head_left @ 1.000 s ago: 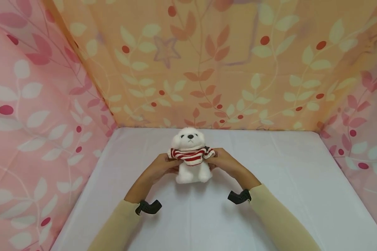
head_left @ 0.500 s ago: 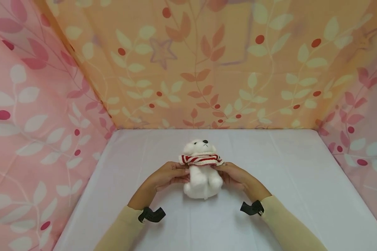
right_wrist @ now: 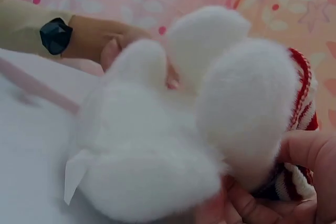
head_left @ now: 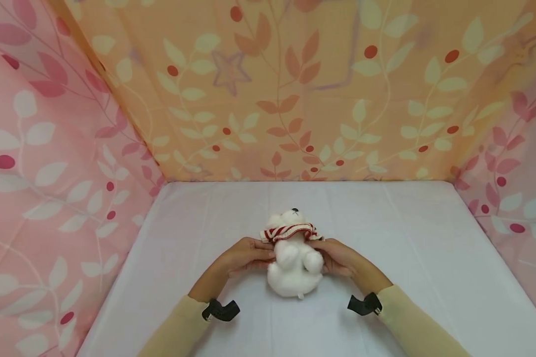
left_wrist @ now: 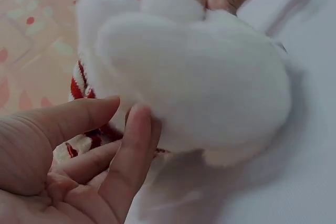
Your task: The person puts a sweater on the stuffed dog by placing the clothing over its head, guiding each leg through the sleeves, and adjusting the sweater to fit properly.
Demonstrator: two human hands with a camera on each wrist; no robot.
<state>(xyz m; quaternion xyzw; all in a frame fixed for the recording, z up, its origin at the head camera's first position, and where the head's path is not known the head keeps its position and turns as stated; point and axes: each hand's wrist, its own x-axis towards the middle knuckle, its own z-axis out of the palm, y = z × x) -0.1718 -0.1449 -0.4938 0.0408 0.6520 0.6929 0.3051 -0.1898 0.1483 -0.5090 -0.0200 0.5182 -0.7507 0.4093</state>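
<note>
A white plush dog (head_left: 294,280) in a red-and-white striped knitted sweater (head_left: 288,231) leans back, its head away from me and its underside facing me. My left hand (head_left: 246,256) grips one side of it just below the sweater. On the opposite side my right hand (head_left: 339,257) holds it, with the thumb by the sweater hem in the right wrist view. The plush legs (right_wrist: 247,108) stick up, and a small white tag (right_wrist: 76,174) hangs from its bottom. Its face is mostly hidden behind the sweater and body.
A white-covered table (head_left: 411,238) lies under the toy. Leaf-patterned cloth rises behind it, orange at the back (head_left: 259,89) and pink at the left (head_left: 49,198) and right (head_left: 513,198). Black wrist mounts (head_left: 221,310) sit on both forearms.
The plush dog has come nearer to me and a little right. It has tipped from upright and facing me to leaning back, underside showing. Both hands moved with it.
</note>
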